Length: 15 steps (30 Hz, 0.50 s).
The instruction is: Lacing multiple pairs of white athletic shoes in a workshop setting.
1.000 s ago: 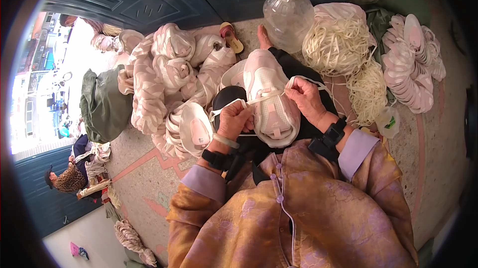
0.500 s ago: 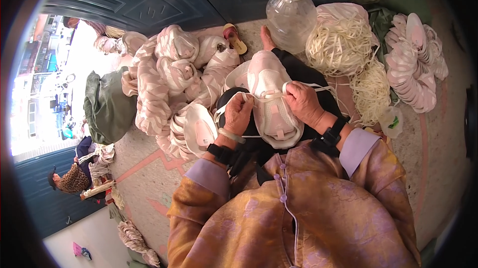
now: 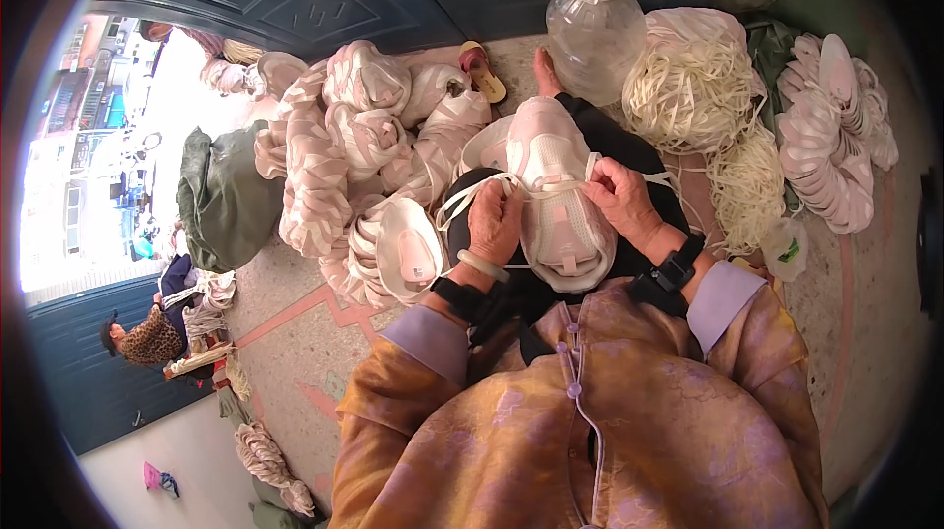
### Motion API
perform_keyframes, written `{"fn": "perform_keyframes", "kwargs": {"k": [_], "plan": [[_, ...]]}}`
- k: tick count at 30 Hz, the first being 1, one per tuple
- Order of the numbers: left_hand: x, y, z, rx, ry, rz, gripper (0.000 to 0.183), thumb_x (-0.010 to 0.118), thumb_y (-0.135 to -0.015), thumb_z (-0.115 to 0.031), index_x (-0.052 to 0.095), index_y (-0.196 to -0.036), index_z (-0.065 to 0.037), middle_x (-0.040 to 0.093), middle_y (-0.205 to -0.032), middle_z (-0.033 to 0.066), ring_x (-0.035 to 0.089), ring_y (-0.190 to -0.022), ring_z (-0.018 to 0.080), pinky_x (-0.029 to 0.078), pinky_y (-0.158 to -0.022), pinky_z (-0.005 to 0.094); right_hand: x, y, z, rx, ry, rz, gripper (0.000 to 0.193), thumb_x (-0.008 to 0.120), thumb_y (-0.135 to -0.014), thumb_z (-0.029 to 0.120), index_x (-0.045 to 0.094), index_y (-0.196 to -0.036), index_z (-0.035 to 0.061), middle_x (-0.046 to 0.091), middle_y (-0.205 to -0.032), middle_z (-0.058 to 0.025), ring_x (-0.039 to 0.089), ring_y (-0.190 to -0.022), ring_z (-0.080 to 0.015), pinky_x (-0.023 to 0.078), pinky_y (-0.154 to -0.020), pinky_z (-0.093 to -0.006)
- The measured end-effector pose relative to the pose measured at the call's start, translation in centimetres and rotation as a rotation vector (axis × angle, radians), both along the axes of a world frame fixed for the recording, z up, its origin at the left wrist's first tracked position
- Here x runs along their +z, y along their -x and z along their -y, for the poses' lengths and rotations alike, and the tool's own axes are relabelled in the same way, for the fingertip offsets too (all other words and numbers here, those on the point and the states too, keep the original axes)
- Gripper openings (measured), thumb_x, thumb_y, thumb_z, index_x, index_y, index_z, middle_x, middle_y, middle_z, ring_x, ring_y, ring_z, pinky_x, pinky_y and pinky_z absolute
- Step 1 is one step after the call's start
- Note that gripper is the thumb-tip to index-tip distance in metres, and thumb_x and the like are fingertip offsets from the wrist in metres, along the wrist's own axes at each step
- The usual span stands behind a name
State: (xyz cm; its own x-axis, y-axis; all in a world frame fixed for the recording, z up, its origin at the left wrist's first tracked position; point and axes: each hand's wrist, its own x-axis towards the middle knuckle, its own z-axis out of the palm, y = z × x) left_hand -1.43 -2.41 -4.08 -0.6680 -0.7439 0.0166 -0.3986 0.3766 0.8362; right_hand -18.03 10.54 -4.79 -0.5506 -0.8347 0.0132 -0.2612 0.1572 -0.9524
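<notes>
A pale pink and white shoe upper (image 3: 556, 219) rests on my lap, its toe end pointing away from me. Flat white lace (image 3: 553, 183) runs across its eyelets. On the left side my left hand (image 3: 495, 221) pinches one end of the lace, which loops out past the fingers. Opposite it, my right hand (image 3: 623, 197) is closed on the other end, with a tail trailing over my dark trouser leg to the right. The lace tips inside both hands are hidden.
Stacked shoe uppers (image 3: 369, 150) lie at the left, with more at the right (image 3: 836, 136). A heap of loose laces (image 3: 688, 87) sits beside a large clear bottle (image 3: 595, 42). A green sack (image 3: 224, 200) stands far left; another person (image 3: 147, 332) sits beyond.
The whole view has shifted slightly, so things appear a little further right. Both hands keep hold of the lace, and the shoe upper stays on my lap.
</notes>
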Motion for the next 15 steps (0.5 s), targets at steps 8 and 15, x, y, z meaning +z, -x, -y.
{"fn": "perform_keyframes", "kwargs": {"k": [8,15], "plan": [[0.05,0.33,0.28,-0.016,0.002,-0.022,0.018,0.055,-0.085,-0.014,0.046,-0.076,-0.001,0.047,-0.07,0.0133,0.048,-0.064,0.0284,0.039,-0.06,0.0369,0.18,-0.2,0.05,-0.009,0.001,0.008,0.014,0.062,-0.077,0.009,0.05,-0.075,0.0028,0.051,-0.061,-0.0067,0.049,-0.053,-0.0172,0.042,-0.053,-0.0296],[0.41,0.66,0.28,-0.039,0.05,-0.026,0.017,0.053,-0.085,-0.013,0.045,-0.076,-0.001,0.048,-0.072,0.0158,0.049,-0.066,0.0322,0.039,-0.06,0.0385,0.27,-0.34,-0.01,-0.018,-0.001,0.023,0.013,0.061,-0.077,0.008,0.049,-0.077,0.0026,0.052,-0.063,-0.0077,0.05,-0.054,-0.0193,0.043,-0.054,-0.0303]]}}
